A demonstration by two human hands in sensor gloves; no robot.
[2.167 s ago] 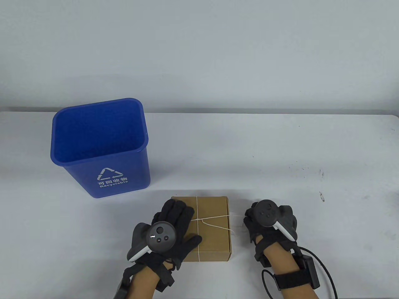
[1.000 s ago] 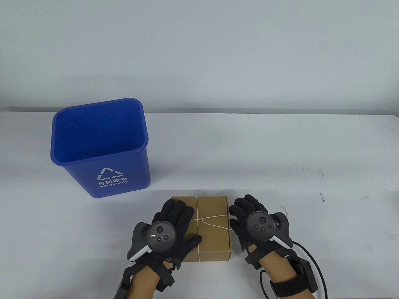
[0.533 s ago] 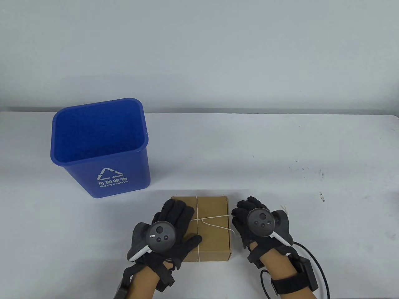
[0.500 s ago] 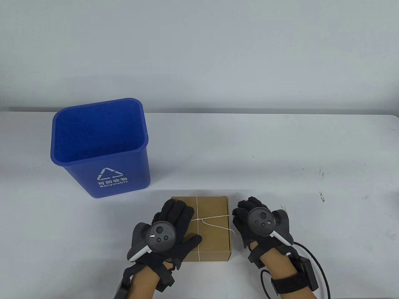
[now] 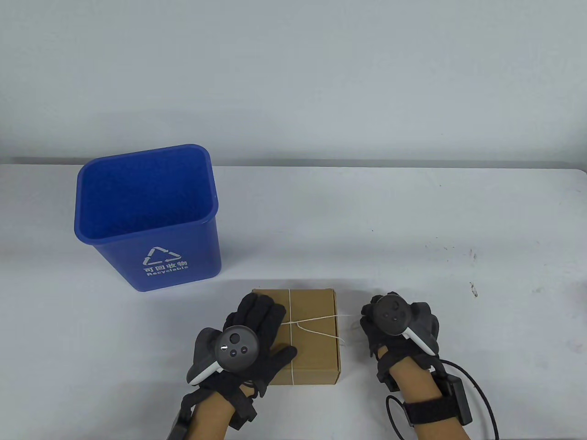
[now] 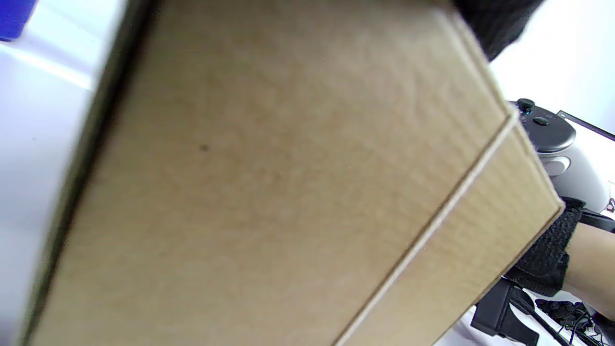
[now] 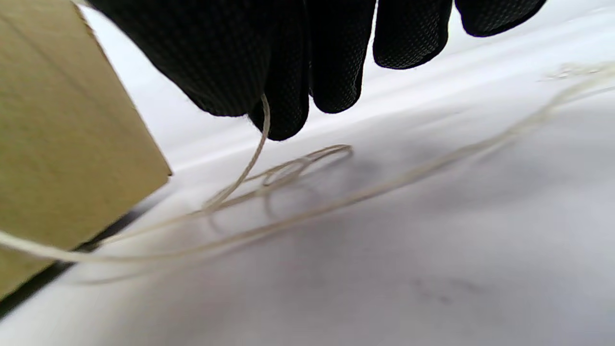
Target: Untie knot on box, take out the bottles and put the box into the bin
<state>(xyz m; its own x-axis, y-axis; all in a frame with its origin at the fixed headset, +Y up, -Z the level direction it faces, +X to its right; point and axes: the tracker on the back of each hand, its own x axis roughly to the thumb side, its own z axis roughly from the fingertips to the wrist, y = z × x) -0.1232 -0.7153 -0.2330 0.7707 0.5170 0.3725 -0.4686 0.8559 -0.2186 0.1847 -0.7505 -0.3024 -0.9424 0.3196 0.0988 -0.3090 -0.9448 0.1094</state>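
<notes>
A flat brown cardboard box (image 5: 316,355) lies near the table's front edge, tied crosswise with thin white string (image 5: 314,318) knotted on its lid. My left hand (image 5: 257,317) lies flat on the lid's left half, fingers straight, pressing down. My right hand (image 5: 370,321) sits just right of the box with its fingers curled. In the right wrist view its fingertips (image 7: 283,115) pinch the string (image 7: 254,158), which runs down to loose loops on the table beside the box corner (image 7: 67,144). The box side (image 6: 269,192) fills the left wrist view. No bottles show.
A blue recycling bin (image 5: 151,256) stands upright and open at the left, behind the box. A wall closes the table's far edge. Small dark specks (image 5: 472,286) mark the table at the right. A black cable (image 5: 477,389) loops from my right wrist.
My right hand went in to the box's right edge, curled its fingers on the string and has now drawn back to the right with it. The left hand and box stayed still.
</notes>
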